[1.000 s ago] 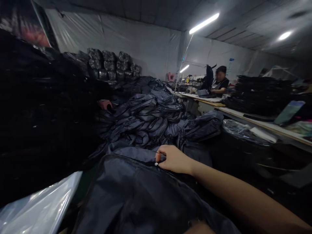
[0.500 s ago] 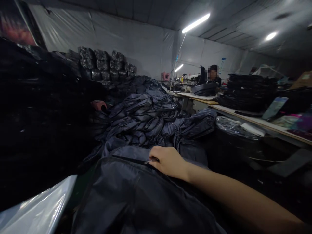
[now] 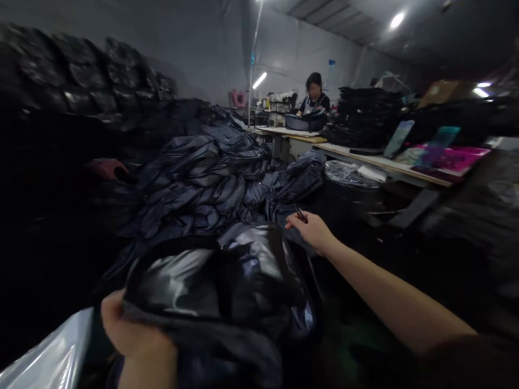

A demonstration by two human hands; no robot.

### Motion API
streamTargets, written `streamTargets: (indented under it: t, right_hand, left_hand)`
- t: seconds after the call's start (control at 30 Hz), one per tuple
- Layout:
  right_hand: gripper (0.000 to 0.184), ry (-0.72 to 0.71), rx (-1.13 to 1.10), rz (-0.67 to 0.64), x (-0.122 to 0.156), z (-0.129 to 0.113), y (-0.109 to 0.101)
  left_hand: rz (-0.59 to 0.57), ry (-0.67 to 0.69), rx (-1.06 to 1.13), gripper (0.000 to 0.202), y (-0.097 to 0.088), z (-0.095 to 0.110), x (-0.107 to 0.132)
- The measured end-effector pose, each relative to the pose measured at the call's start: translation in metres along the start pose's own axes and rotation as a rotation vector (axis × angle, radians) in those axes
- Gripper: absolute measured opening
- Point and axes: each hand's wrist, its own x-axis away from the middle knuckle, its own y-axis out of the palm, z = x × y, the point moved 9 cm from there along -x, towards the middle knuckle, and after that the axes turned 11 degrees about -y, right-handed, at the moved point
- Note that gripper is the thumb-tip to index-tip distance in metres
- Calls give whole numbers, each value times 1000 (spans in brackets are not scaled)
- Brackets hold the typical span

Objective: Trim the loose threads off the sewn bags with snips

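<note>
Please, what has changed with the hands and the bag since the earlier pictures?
The left hand now grips the left edge of the dark bag, which is turned to show shiny material. The right hand has left the middle of the bag's far edge and moved right, near its far corner, holding a small dark item. The pile of bags and pale plastic sheet stay in place.
</note>
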Motion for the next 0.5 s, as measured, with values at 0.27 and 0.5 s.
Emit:
streamTargets:
  t: [0.27,0.5]
  right_hand:
    - [45,288,-93,-86,127,93,45]
    - [34,297,-326,-119,133,71,39]
  left_hand:
    - [71,38,163,37,-15,-20,-38]
    - [36,-207,-76,22,21,-31,-33]
